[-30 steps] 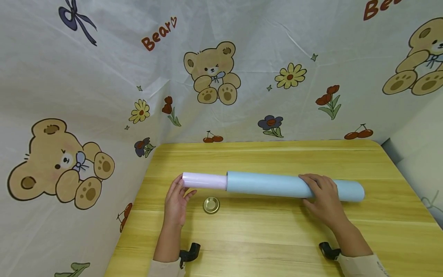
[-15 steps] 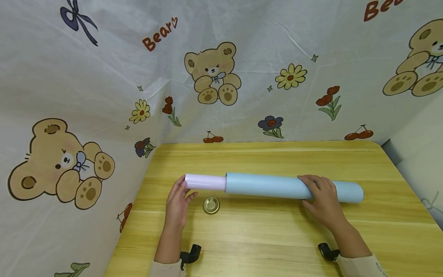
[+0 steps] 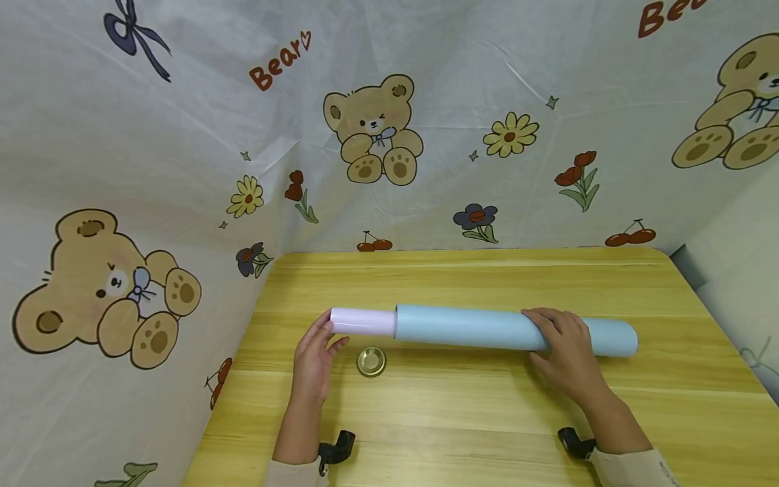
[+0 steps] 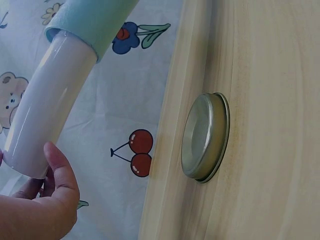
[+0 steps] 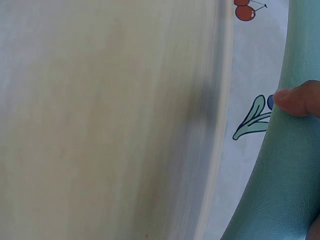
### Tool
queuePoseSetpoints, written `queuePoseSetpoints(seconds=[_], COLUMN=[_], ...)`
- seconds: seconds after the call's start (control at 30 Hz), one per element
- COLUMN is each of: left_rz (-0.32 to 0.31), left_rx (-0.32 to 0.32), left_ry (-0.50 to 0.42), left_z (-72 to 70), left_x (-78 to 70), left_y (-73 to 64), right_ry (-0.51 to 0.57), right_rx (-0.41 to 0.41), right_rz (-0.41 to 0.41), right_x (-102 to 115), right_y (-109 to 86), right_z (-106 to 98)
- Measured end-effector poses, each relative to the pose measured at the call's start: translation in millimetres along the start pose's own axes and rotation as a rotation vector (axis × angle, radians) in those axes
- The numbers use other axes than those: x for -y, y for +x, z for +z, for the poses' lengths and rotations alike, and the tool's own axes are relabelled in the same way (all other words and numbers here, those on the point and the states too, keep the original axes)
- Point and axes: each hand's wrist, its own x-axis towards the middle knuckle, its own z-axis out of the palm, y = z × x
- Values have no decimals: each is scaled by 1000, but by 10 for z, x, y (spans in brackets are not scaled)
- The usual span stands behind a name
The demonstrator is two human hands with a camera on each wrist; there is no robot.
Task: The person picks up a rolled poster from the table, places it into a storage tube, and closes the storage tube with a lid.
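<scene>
A long light-blue tube (image 3: 462,327) lies sideways in the head view, close over the table. From its left mouth sticks a glossy pale-lilac roll (image 3: 365,322), its right part hidden inside. My left hand (image 3: 313,358) holds the outer end of this roll, fingertips at the far rim and thumb (image 4: 59,162) along the near side. Over the tube's right half, my right hand (image 3: 566,348) grips it, fingers across the top and thumb on the near side. On the table below the roll sits a round gold metal cap (image 3: 371,362), near my left hand.
The wooden table (image 3: 456,419) ends at the back against a white cloth (image 3: 450,67) printed with bears and flowers. The same cloth hangs along the left side. Black wrist mounts (image 3: 337,448) stick out from both wrists.
My left hand has moved right with the roll, so less of it shows outside the tube. The tube and my right hand have shifted very slightly left. The cap stays put.
</scene>
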Motion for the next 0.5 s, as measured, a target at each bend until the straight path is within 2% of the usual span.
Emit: queuePoseSetpoints(seconds=[0.5], left_rz=[-4], left_rx=[32], left_ry=[25], left_z=[35], left_x=[25], left_y=[-9], right_ry=[-3], right_rx=[4], right_rz=[2], right_x=[22], right_y=[2], right_z=[22])
